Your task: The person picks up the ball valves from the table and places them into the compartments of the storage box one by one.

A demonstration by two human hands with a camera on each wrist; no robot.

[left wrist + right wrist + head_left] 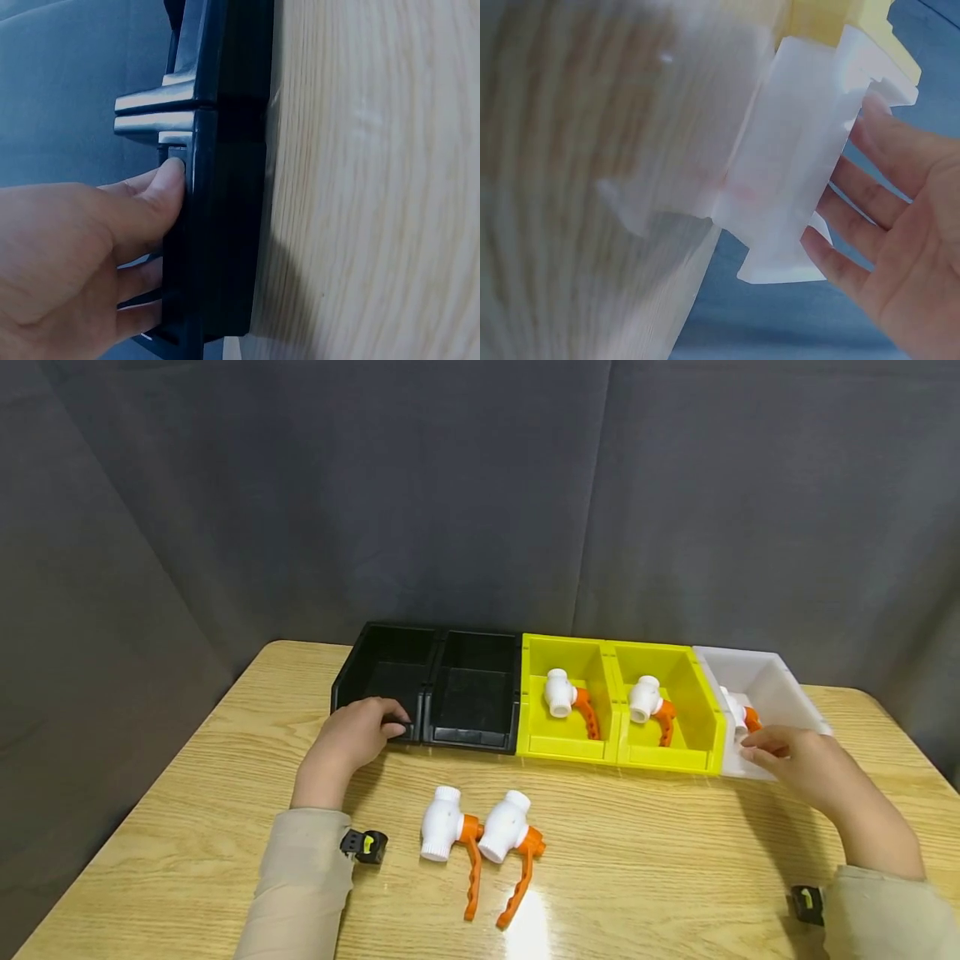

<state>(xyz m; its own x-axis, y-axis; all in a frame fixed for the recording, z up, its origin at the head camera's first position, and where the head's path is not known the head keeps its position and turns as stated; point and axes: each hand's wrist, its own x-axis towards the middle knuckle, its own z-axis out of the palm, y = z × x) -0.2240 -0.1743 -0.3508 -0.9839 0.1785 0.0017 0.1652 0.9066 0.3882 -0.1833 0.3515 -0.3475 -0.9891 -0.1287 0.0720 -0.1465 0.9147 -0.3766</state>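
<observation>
My left hand [358,732] grips the front lip of the leftmost black bin [378,682]. In the left wrist view the thumb [169,184] lies on that lip, and the other fingers reach behind it. At the far right, my right hand [813,768] is at the front edge of the white bin [780,689], its fingers spread and loosely bent with their tips by the rim. Inside that bin lies a white ball valve with an orange handle [752,719], partly hidden by the front wall. Contact of the right fingertips with the rim is hard to tell.
Two more ball valves [442,824] [506,827] lie side by side on the wooden table [660,868]. Two yellow bins [566,748] [667,757] hold one valve each. A second black bin [471,697] stands left of them. Behind hangs a grey curtain [465,493].
</observation>
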